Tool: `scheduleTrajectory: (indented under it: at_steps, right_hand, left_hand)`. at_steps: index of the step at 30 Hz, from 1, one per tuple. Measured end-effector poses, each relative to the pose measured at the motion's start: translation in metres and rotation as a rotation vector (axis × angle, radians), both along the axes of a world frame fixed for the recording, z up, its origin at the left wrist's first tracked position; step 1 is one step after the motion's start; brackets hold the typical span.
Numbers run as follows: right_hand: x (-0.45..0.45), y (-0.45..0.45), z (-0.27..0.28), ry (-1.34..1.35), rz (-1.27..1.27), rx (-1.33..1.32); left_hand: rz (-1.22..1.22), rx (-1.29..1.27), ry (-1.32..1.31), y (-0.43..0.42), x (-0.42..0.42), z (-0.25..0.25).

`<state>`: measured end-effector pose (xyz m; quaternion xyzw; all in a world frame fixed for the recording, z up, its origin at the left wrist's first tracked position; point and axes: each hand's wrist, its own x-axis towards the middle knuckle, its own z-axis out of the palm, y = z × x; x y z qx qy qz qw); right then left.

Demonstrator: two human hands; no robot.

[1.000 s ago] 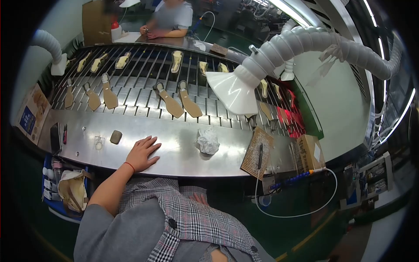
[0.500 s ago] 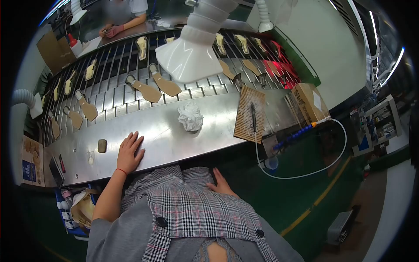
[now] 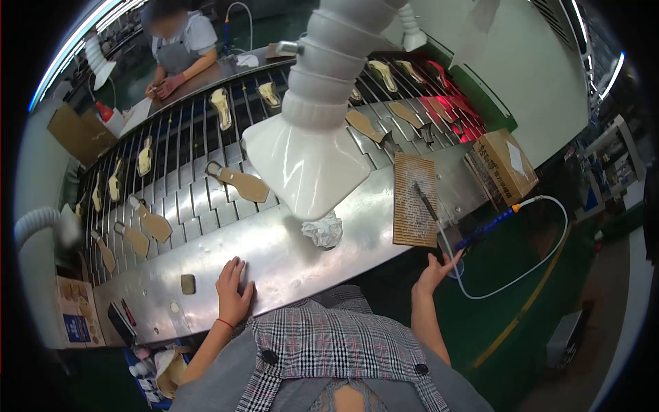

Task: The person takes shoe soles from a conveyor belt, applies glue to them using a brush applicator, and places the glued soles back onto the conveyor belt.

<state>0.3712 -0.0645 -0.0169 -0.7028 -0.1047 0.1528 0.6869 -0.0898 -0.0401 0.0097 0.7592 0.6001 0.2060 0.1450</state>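
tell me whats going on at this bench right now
The person's left hand rests flat on the metal bench, holding nothing. The right hand is off the bench edge, fingers apart, close to a thin white hose; whether they touch is unclear. A pen-like tool lies on a ribbed board. Tan soles lie on the slatted line, and a co-worker is across it.

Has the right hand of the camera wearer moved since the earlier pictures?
Yes. The right hand was by the plaid clothing; it has gone out to the right, to just below the near edge of the corrugated board.
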Motion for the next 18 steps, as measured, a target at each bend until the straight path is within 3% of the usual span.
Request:
scheduleTrajectory:
  at_steps: [2, 4, 5, 7, 9, 12, 15, 18]
  right_hand:
    - [-0.004, 0.031, 0.047, -0.057, -0.014, 0.133]
    - [0.023, 0.07, 0.043, -0.274, 0.063, 0.204]
    - [0.033, 0.092, 0.045, -0.516, -0.01, 0.068]
    - [0.055, 0.126, 0.038, -0.418, 0.117, -0.156]
    - [0.063, 0.146, 0.044, -0.09, 0.293, -0.367]
    - [0.036, 0.131, 0.069, -0.604, 0.247, -0.332]
    - [0.013, 0.116, 0.068, -0.806, 0.19, -0.099]
    - [0.007, 0.104, 0.044, -0.436, 0.353, -0.218]
  left_hand:
    - [-0.007, -0.014, -0.162, 0.031, 0.003, -0.006]
    - [0.011, -0.114, -0.447, 0.07, 0.017, -0.007]
    - [0.042, -0.155, -0.512, 0.095, 0.025, -0.008]
    - [0.036, -0.335, -0.653, 0.16, 0.03, -0.029]
    - [0.086, -0.481, -0.755, 0.224, 0.035, -0.055]
    - [0.208, -0.628, -0.89, 0.309, 0.041, -0.09]
    - [0.301, -0.669, -0.997, 0.371, 0.039, -0.112]
    - [0.344, -0.674, -1.073, 0.411, 0.036, -0.123]
